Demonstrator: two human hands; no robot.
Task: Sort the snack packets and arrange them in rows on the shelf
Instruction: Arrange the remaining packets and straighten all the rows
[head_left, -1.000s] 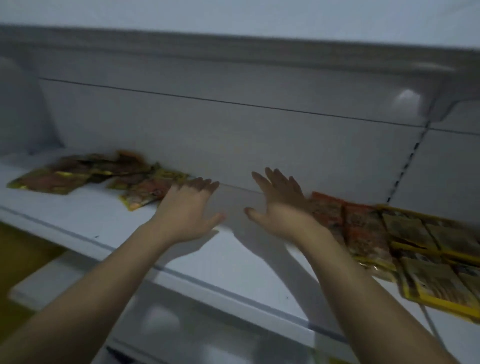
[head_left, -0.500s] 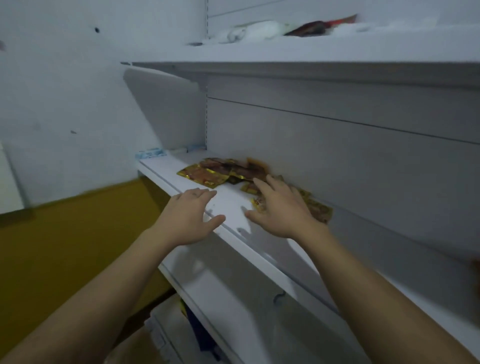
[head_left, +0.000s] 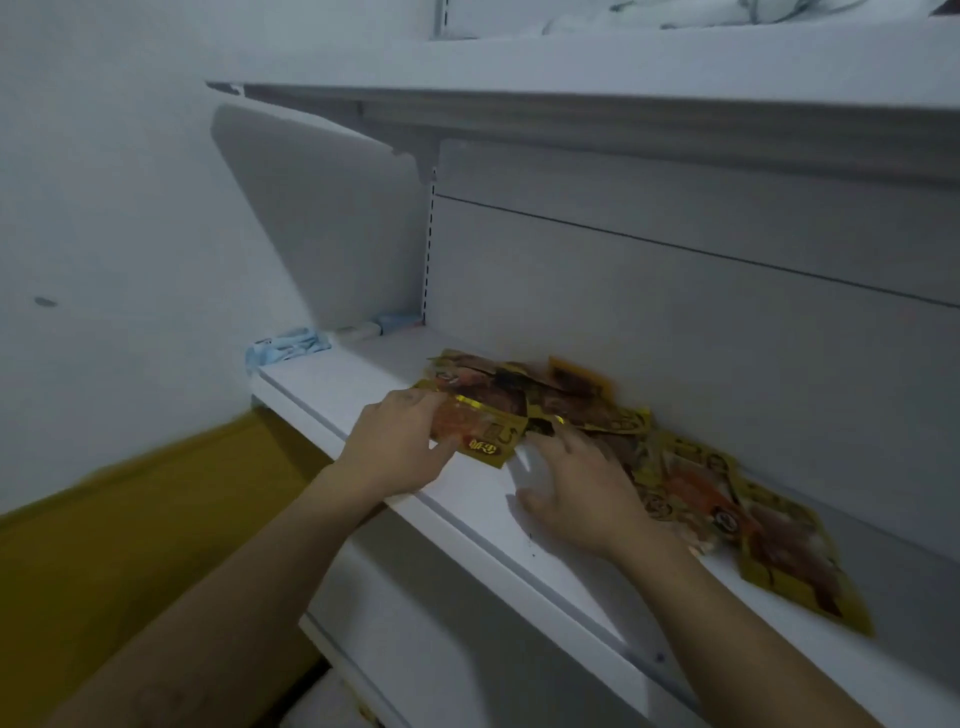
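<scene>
Your left hand (head_left: 397, 449) is at the near end of the heap of snack packets (head_left: 569, 402), and its grip pinches one yellow-edged packet (head_left: 483, 434), fingers on top and thumb at the near edge. That packet lies at the front of the heap, partly over the bare shelf (head_left: 358, 379). Your right hand (head_left: 579, 491) rests on the shelf just beside it. Its grip is spread and holds nothing, with the fingertips touching the edge of the heap.

The packets you can see lie loose and overlapping, at odd angles, in a band along the back panel (head_left: 675, 322) that runs off to your right. None of them stands in a row here, so for this stretch the sorting looks barely begun: one packet is in hand and the rest are yet to be parted by kind and laid out. The clear board in front of the heap gives you room for a first row. Some pale blue things (head_left: 288, 343) sit at the far left end, too blurred to name
</scene>
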